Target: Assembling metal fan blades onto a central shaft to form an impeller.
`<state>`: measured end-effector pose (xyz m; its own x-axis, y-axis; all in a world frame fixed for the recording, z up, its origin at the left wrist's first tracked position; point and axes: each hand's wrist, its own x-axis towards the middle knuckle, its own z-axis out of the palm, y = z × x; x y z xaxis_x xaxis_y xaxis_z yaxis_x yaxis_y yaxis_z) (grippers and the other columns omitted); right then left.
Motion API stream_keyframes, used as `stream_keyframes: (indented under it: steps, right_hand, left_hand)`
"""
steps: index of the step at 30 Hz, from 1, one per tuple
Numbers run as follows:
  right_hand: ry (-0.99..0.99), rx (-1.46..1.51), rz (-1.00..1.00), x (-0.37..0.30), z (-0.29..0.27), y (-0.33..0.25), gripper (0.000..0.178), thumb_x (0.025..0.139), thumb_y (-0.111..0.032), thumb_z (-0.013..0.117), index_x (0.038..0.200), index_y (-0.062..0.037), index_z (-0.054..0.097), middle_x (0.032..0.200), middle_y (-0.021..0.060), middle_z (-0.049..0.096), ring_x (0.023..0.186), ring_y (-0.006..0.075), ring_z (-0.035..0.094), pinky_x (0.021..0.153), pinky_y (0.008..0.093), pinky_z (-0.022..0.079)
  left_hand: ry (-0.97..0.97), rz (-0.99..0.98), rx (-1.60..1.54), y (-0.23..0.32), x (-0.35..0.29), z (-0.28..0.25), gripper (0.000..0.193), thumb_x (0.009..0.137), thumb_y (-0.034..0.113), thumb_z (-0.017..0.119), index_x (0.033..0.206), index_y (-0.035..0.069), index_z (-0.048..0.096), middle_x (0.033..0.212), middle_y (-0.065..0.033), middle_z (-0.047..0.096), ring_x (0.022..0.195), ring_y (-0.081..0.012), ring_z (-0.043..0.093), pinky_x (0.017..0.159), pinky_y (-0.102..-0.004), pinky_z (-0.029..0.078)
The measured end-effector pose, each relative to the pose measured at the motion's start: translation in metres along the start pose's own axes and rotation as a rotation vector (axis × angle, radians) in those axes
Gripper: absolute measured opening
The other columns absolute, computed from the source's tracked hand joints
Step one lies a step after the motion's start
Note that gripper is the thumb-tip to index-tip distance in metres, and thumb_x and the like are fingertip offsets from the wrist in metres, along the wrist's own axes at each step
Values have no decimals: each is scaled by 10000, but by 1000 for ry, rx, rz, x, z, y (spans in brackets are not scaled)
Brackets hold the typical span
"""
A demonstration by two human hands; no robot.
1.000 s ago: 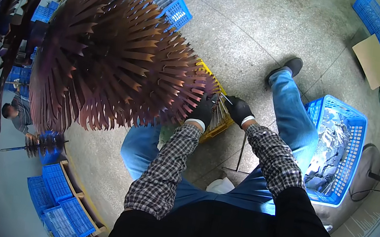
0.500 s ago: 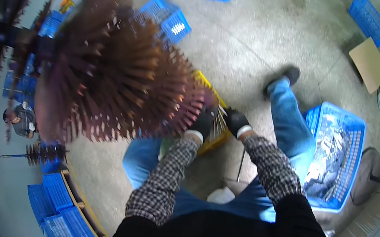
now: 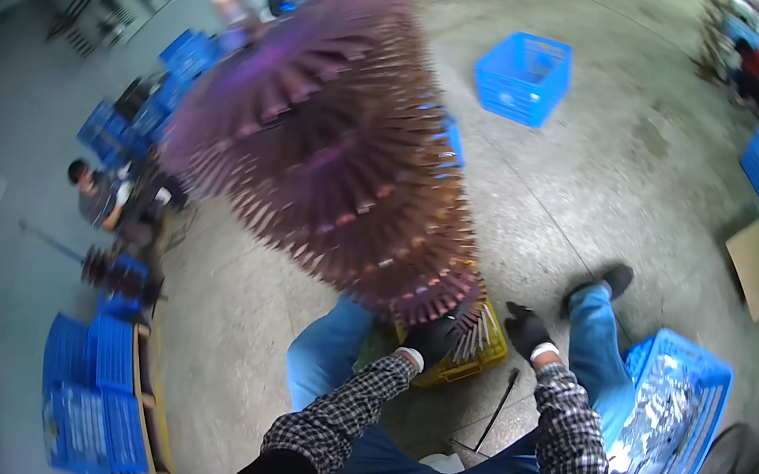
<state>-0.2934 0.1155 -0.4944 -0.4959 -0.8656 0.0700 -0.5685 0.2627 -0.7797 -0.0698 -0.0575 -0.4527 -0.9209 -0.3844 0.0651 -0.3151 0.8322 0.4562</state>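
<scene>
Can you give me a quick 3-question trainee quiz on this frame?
1. True or false: both hands, left hand and right hand, wear dark gloves.
2. What lies in the blue crate by the right leg?
A. silvery metal parts
B. folded cloth
C. nothing
3. Fill in: the crate under the spiked rack's lower edge, by the left hand, is ____ in colour.

Key:
1. True.
2. A; the silvery parts fill it.
3. Yellow; the yellow crate sits between the knees, and the left hand is at the rack's rim above it.
</scene>
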Motion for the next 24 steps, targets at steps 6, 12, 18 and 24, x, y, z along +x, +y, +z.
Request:
stream_keyframes:
  steps: [6,12,18,24]
  right_hand:
    - [148,415,88,15,-60,-102,495,1019,-308,509,1425,-25,520,1340,173,619,1191,299,611,988,344,478]
    - [193,936,-66,25,-107,-257,577,1081,-407,338,1530,-45,365,1526,169,444,1376,274,467,1117,346,384]
    - [247,622,-162,50,-88,-270,548,1046,-192,365,1551,3,280,1564,177,382,1399,301,429,1143,365,352]
    - [302,421,-258,65,-71,-238,531,1018,-127,393,1534,-15,338,1489,174,469,1313,309,501,1094,352,406]
  left_hand:
    - [306,-546,-1040,-28,-74,-31,479,997,340,515,1398,77,526,1325,-124,592,1035,-312,632,930,-392,494]
    - [669,-589,-1919,29,-67,-173,538,996,527,508,1433,211,493,1289,-34,614,974,-256,632,902,-411,509]
    - [516,-209,-2207,46,-27,-207,567,1025,551,390,1427,170,506,1414,-66,560,1204,-306,599,1049,-528,457]
    - [258,415,-2760,44,-32,-204,702,969,683,414,1448,177,501,1517,-72,480,1311,-284,536,1113,-490,410]
